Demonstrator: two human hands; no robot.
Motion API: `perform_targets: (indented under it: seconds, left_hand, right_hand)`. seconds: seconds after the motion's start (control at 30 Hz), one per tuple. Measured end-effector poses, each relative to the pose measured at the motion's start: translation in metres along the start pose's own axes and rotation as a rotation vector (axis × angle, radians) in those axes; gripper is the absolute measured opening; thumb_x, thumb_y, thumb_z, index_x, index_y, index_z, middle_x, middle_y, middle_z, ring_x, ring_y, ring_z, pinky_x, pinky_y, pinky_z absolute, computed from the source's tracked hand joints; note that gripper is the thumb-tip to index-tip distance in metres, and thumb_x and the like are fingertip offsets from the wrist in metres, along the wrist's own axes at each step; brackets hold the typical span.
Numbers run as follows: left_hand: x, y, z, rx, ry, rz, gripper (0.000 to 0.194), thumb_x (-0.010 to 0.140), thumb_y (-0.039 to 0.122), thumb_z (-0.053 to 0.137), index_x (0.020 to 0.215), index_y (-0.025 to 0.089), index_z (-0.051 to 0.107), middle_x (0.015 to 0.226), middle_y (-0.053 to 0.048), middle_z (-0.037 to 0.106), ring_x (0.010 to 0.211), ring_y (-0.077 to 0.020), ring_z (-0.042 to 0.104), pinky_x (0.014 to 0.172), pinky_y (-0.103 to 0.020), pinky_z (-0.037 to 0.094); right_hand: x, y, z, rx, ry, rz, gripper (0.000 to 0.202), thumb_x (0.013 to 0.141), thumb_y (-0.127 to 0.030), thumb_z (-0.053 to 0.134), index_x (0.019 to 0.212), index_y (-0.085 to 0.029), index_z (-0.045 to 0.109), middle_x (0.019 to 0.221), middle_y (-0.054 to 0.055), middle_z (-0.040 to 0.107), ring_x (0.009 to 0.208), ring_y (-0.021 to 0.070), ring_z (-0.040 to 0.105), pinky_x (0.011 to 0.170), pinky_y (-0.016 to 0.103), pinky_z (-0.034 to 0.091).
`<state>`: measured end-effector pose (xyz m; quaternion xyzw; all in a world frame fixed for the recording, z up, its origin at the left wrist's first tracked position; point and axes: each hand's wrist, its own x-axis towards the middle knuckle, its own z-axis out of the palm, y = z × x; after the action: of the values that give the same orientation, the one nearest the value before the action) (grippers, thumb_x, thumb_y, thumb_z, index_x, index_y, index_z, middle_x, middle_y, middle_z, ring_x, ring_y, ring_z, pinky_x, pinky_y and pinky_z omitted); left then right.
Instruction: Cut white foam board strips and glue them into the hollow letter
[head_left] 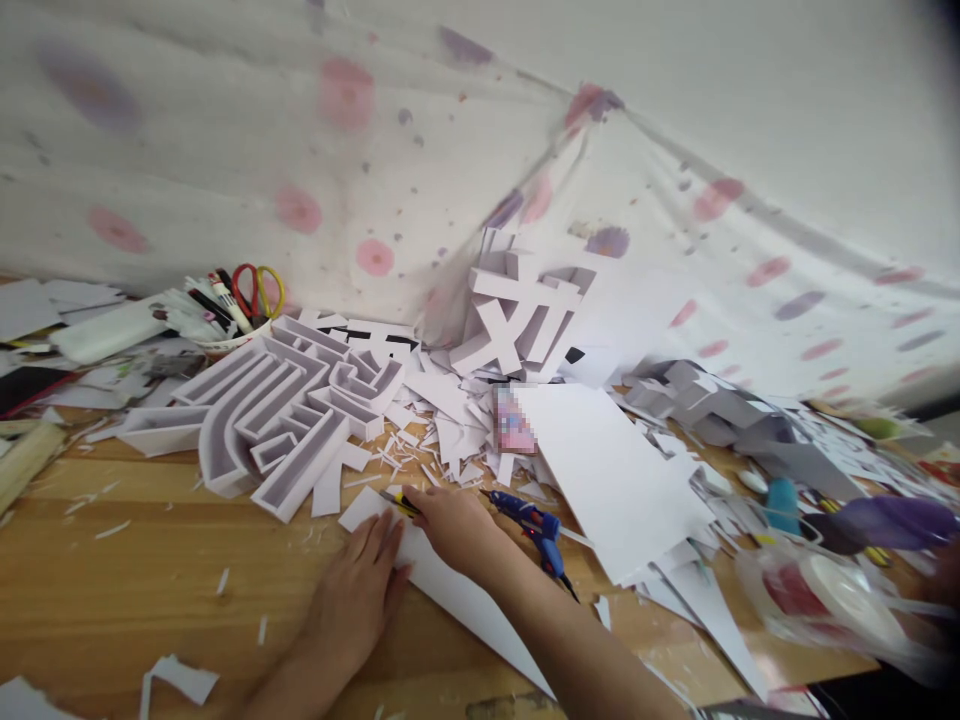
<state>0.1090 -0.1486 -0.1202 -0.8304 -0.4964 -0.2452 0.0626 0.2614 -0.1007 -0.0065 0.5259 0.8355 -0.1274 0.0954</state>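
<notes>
Clamping the slim yellow-and-black cutter (406, 502), my right hand (456, 530) is working near the far end of the long white strip (451, 592) slanting back rightward from my open left hand (358, 590).

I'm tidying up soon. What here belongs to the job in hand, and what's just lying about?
Job in hand:
- yellow utility knife, in the right hand
- white strip, under the left hand

Seemingly idle:
- blue glue gun
- white offcuts
- red-handled scissors
</notes>
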Motion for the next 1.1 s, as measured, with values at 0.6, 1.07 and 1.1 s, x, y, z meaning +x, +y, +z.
perform_targets:
  seconds: [0.6,1.07,1.1]
  left_hand:
    - [0.003,0.002,-0.004,0.024,-0.022,0.013,0.041,0.088,0.039,0.044,0.115,0.013,0.059,0.120,-0.013,0.062,0.108,-0.0268,0.058,0.091,-0.042,0.047]
    - [0.004,0.003,-0.007,-0.010,-0.040,-0.013,0.037,0.088,0.035,0.043,0.114,0.016,0.060,0.121,-0.011,0.062,0.109,-0.0261,0.058,0.092,-0.041,0.048]
    - [0.004,0.003,-0.008,-0.021,-0.045,-0.016,0.037,0.088,0.036,0.044,0.115,0.016,0.060,0.122,-0.011,0.062,0.109,-0.0260,0.058,0.092,-0.041,0.048]
  right_hand:
    - [-0.017,0.003,0.005,-0.086,-0.060,-0.004,0.052,0.087,-0.013,0.046,0.137,-0.016,0.033,0.105,0.012,0.066,0.087,0.0227,0.066,0.065,0.029,0.051]
    - [-0.043,0.019,0.015,-0.019,-0.040,0.028,0.049,0.086,-0.013,0.048,0.133,-0.021,0.043,0.100,0.010,0.068,0.086,0.0219,0.067,0.068,0.027,0.049]
    - [-0.045,0.021,0.016,-0.021,-0.026,0.036,0.048,0.085,-0.013,0.049,0.133,-0.022,0.044,0.099,0.010,0.068,0.087,0.0217,0.067,0.070,0.027,0.049]
